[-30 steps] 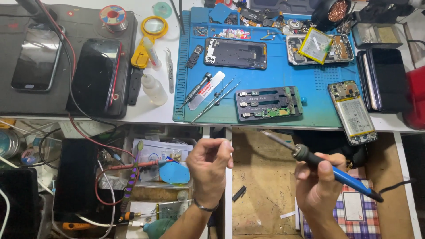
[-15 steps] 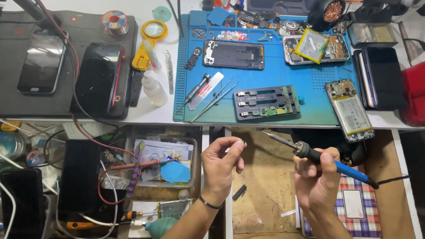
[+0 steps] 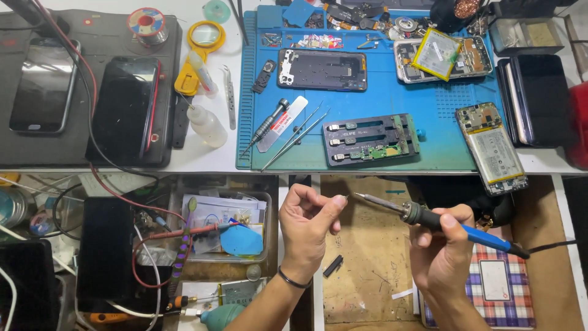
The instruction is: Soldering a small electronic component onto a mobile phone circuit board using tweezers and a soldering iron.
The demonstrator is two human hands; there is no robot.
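The right hand (image 3: 444, 245) is gripping a soldering iron with a blue handle, black collar and thin grey metal tip (image 3: 429, 218), fingers clamped round the collar. The iron is lying almost level below the table's edge, its tip pointing left toward the left hand (image 3: 308, 227), and a dark cord is trailing off from the handle's right end. The left hand is curling loosely, thumb and forefinger pinching together right at the iron's tip; whether anything is sitting between them is too small to tell. A dark band is circling that wrist.

Up on the white table (image 3: 202, 160), a blue rubber work mat (image 3: 392, 104) is carrying one black board-holding jig (image 3: 371, 139), one black phone frame (image 3: 323, 69), two opened phones showing their batteries (image 3: 492, 148), one screwdriver (image 3: 267, 122) and two thin probes (image 3: 294, 138). To the left, two dark phones (image 3: 125, 104) are lying on a black pad, beside one yellow magnifier (image 3: 199, 52), one clear squeeze bottle (image 3: 205, 124) and one solder spool (image 3: 147, 22).
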